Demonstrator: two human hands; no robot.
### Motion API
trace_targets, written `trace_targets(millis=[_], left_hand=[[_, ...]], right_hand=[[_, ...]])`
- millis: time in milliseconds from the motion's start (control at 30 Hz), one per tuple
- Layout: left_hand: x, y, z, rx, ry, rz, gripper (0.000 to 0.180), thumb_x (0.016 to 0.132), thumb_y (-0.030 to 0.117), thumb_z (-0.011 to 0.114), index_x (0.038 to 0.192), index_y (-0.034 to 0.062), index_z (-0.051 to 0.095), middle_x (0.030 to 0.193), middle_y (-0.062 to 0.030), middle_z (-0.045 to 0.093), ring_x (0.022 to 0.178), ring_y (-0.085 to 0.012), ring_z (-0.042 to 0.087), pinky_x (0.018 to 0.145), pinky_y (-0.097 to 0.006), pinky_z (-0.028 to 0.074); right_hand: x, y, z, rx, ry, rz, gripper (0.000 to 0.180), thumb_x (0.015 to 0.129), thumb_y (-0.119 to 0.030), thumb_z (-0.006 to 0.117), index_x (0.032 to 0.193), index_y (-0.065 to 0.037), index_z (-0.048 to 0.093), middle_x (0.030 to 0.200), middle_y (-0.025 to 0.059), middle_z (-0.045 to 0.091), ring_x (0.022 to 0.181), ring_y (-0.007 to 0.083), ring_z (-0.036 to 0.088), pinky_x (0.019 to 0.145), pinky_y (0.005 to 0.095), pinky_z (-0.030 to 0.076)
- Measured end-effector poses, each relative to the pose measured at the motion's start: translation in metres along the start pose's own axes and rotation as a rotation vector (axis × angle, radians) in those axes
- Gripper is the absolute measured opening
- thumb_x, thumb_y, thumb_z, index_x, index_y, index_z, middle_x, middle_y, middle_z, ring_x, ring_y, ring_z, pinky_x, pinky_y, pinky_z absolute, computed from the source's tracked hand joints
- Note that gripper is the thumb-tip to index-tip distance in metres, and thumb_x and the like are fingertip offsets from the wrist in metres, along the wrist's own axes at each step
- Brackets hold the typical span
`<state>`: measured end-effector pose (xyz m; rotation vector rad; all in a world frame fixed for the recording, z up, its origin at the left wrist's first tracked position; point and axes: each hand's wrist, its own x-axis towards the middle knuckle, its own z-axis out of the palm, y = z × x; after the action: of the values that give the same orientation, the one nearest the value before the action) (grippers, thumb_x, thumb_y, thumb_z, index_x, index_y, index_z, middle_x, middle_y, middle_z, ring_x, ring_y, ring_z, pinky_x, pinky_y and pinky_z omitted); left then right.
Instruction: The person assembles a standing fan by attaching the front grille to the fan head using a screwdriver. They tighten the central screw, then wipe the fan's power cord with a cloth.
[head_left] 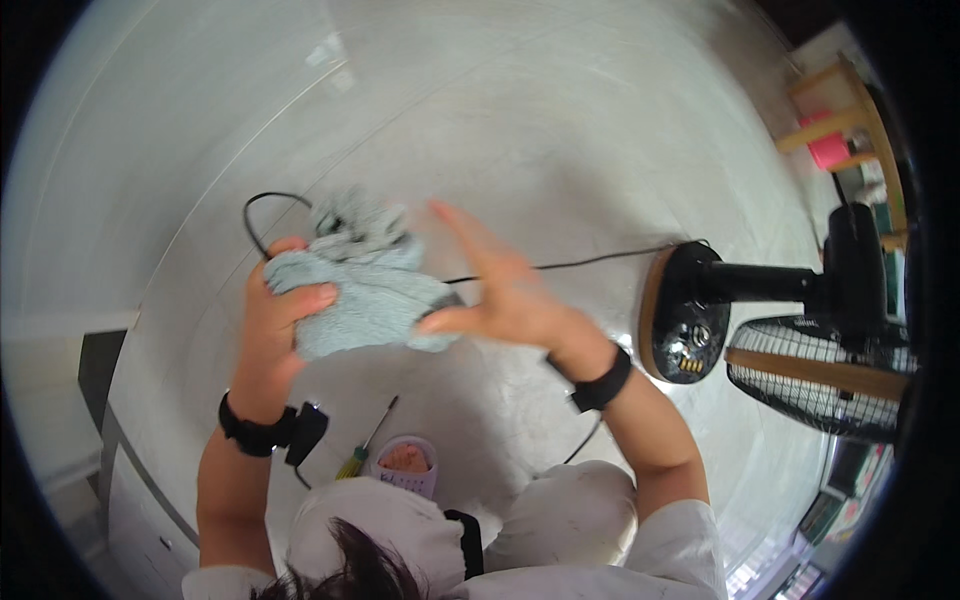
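Note:
My left hand [270,318] is closed on a pale grey-blue cloth [370,310], its thumb pressed on top. The cloth is bunched and folded, with dark smudges on its far part. A thin black cord [257,212] loops out beside my left fingers and passes behind the cloth. My right hand [510,295] is at the cloth's right edge, slightly blurred, fingers apart. Its thumb overlaps that edge; whether it touches cannot be told. Whether anything lies inside the cloth is hidden.
A black electric fan [765,280] with a wood-coloured band is at the right; its cord [600,260] runs toward the cloth. A screwdriver [368,440] lies on the floor beside my clog-covered foot [405,465]. A wooden frame [850,120] and pink container [828,150] are at the far right.

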<state>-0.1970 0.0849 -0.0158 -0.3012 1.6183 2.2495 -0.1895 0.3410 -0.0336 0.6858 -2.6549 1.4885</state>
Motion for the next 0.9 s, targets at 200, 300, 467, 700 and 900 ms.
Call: trace_targets(millis=[200,300,467,700,900], left_hand=[[-0.009,-0.004,-0.023,0.724,0.097,0.712,0.029,0.075,0.014,0.063,0.102,0.0034,0.059,0.097,-0.0085,0.064,0.098,-0.0228,0.06,0.087,-0.033,0.048],[0.002,0.02,-0.062,0.03,0.115,0.384,0.024,0.081,0.013,0.058,0.102,0.0014,0.06,0.097,-0.0114,0.064,0.091,-0.0252,0.062,0.083,-0.037,0.051],[-0.016,0.069,-0.171,-0.396,0.138,0.08,0.024,0.082,0.017,0.056,0.097,-0.002,0.061,0.093,-0.0145,0.066,0.086,-0.0271,0.064,0.08,-0.04,0.053],[-0.038,0.068,-0.223,0.044,0.239,0.045,0.048,0.079,0.024,0.067,0.12,0.0026,0.055,0.11,-0.0124,0.061,0.102,-0.0259,0.06,0.086,-0.037,0.049],[-0.03,0.02,-0.29,1.077,0.234,-0.425,0.09,0.073,0.047,0.073,0.139,0.0012,0.033,0.13,-0.0167,0.049,0.118,-0.0258,0.049,0.095,-0.036,0.041]], right_hand=[[-0.032,-0.004,-0.014,0.104,0.06,0.19,0.019,0.085,-0.019,0.068,0.082,0.0,0.063,0.063,0.007,0.055,0.055,0.0135,0.046,0.053,0.0252,0.04],[-0.038,0.005,-0.034,-0.14,0.229,0.229,0.018,0.084,-0.017,0.069,0.08,-0.001,0.063,0.061,0.0114,0.051,0.053,0.0158,0.044,0.051,0.0271,0.039],[-0.077,0.047,-0.059,-0.265,0.205,0.349,0.019,0.084,-0.015,0.068,0.079,0.001,0.06,0.057,0.0059,0.045,0.053,0.0104,0.04,0.049,0.0251,0.035],[-0.075,0.064,-0.037,-0.194,0.17,0.407,0.021,0.085,-0.017,0.068,0.079,0.002,0.06,0.056,0.0035,0.043,0.053,0.0085,0.038,0.048,0.0244,0.033],[-0.078,0.05,-0.052,-0.11,0.046,0.393,0.019,0.083,-0.011,0.07,0.075,0.002,0.059,0.056,-0.0015,0.045,0.053,0.0058,0.037,0.048,0.0225,0.031]])
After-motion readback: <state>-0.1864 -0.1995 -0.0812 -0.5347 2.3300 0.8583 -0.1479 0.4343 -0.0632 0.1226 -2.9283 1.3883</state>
